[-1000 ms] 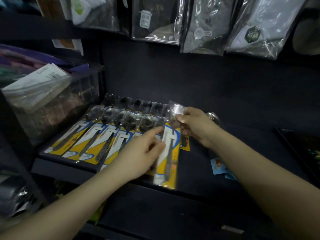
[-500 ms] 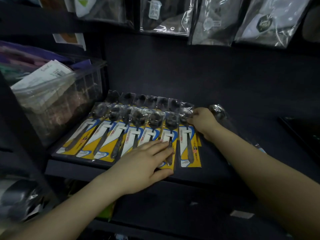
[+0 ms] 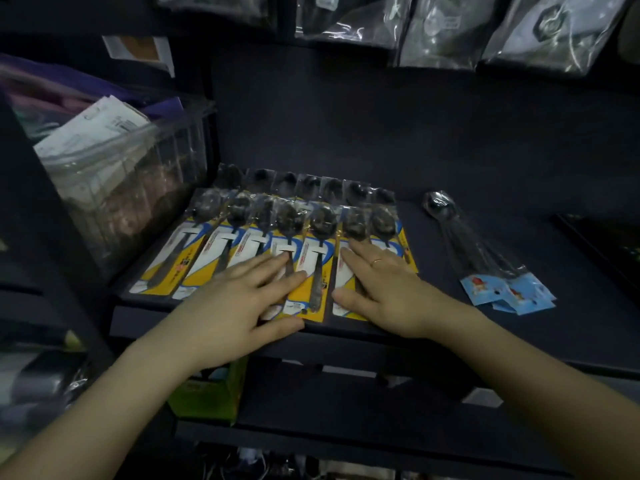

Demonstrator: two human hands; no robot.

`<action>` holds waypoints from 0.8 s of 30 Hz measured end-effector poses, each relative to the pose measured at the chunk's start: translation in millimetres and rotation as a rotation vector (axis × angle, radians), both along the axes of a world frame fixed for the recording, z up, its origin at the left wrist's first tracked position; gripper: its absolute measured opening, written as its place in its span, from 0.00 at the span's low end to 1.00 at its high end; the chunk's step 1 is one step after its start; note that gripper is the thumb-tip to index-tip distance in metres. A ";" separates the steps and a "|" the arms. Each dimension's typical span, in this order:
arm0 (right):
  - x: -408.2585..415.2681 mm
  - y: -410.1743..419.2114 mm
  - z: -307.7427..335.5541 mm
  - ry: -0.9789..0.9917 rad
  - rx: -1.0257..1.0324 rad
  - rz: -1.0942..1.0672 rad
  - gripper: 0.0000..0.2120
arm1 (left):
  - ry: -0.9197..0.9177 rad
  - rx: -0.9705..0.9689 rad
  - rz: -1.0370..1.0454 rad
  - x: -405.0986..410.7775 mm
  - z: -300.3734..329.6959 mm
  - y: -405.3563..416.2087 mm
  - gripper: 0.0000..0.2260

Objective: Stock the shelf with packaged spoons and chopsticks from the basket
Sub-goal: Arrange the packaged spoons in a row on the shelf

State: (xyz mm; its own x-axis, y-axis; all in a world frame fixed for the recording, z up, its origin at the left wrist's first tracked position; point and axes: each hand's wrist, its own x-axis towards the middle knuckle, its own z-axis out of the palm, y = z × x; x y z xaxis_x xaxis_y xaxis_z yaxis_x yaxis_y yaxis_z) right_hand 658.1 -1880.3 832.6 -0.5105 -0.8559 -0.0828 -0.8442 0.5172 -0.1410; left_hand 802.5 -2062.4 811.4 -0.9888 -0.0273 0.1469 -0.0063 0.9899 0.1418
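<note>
Both hands lie flat on the row of yellow-carded spoon packs [image 3: 242, 244] on the dark shelf [image 3: 450, 327]. The left hand [image 3: 239, 303] has its fingers straight and spread, palm down, pressing the near ends of the middle packs; it grips nothing. The right hand [image 3: 377, 289], with a ring on one finger, is likewise flat and extended, pressing the rightmost two packs [image 3: 367, 230] of the row; it holds nothing either.

The packs lie side by side, long axes running near to far, spoon bowls at the far end and card ends at the near shelf edge. A second row of packs [image 3: 304, 183] shows partly behind them, overlapped by the front row.

To the right of the row, well apart from it, a loose clear-wrapped spoon bundle with blue cards [image 3: 485, 261] lies slanted, bowl far-left and cards near-right. It is off to the right of the right hand, which is plainly the nearer hand to it.

The basket is not identifiable in this view, and no chopstick packs are discernible. A clear plastic bin [image 3: 131, 188] stands at the left of the shelf; bagged goods [image 3: 443, 32] hang above.

Judgement: the step in hand appears to be squaring the row. Any next pack would likely go in the bare shelf right of the row, long axis matching.
</note>
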 end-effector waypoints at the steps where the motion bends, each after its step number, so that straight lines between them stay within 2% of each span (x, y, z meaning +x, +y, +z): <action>1: 5.0 1.4 2.2 -0.003 0.025 0.009 0.41 | -0.018 -0.001 -0.020 0.6 -0.4 -3.3 0.39; 3: 13.0 3.7 6.3 0.018 0.061 0.040 0.43 | -0.047 0.009 -0.044 0.4 2.4 -9.3 0.40; 7: 17.9 4.3 2.1 0.050 0.119 0.049 0.42 | -0.052 0.040 -0.052 -1.8 7.0 -15.6 0.43; 10: 22.0 2.9 -1.1 0.089 0.042 0.038 0.43 | 0.004 0.003 -0.075 -4.6 6.2 -16.1 0.41; 15: 43.2 -13.4 2.2 0.097 0.028 0.225 0.38 | -0.041 -0.024 -0.111 -6.8 6.0 -25.3 0.43; 19: 37.1 -13.9 -0.7 0.095 0.026 0.203 0.34 | -0.068 0.012 -0.106 -6.8 3.4 -26.7 0.45; 24: 26.7 4.5 4.5 0.052 -0.053 0.175 0.36 | -0.004 -0.010 -0.097 -5.3 5.8 -23.2 0.43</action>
State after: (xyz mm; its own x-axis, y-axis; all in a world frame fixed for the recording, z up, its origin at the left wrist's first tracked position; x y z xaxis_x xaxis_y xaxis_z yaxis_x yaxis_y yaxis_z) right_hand 684.8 -1875.7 837.1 -0.3563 -0.9343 -0.0124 -0.9273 0.3552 -0.1181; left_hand 797.2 -2085.6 817.2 -0.9873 0.0703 0.1422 0.0894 0.9872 0.1323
